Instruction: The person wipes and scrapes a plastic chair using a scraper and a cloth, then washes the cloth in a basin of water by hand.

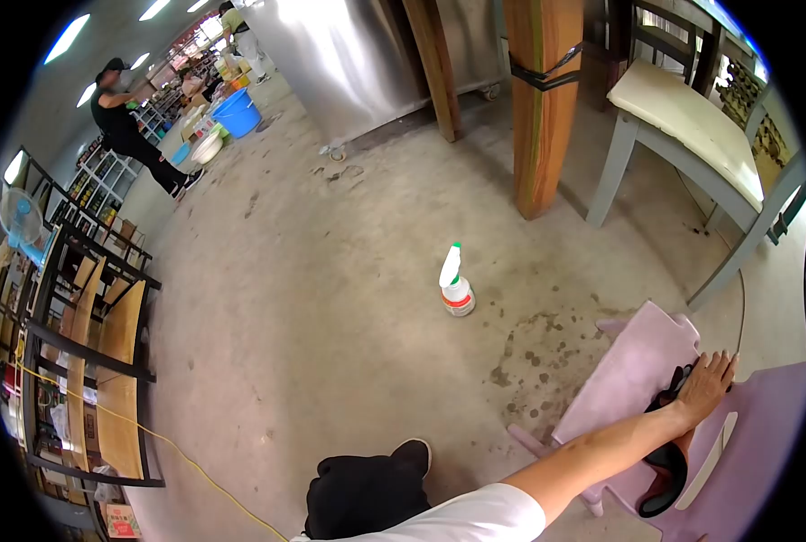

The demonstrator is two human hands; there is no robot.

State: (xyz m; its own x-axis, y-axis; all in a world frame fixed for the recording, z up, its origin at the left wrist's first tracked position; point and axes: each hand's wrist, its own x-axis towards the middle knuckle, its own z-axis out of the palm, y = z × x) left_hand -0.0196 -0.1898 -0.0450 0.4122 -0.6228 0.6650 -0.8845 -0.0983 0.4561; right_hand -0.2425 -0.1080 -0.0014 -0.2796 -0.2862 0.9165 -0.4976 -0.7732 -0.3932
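A small pink-purple chair (633, 361) lies on the floor at the lower right. My right hand (705, 390) rests against it near the join of its panels, fingers spread. Beside and under that wrist is a black item (666, 470), partly hidden by the arm; whether my palm presses on it is unclear. On the concrete floor ahead, a white spray bottle (458, 294) with a green and white trigger stands upright, with wet spots to its right. My left hand is out of view.
A grey chair with a cream seat (692, 126) and a wooden post (543, 108) stand at the right. Behind are a steel cabinet (349, 63), a blue tub (237, 114) and a person in black (118, 122). A yellow cord (181, 453) crosses the left floor near shelving (118, 361).
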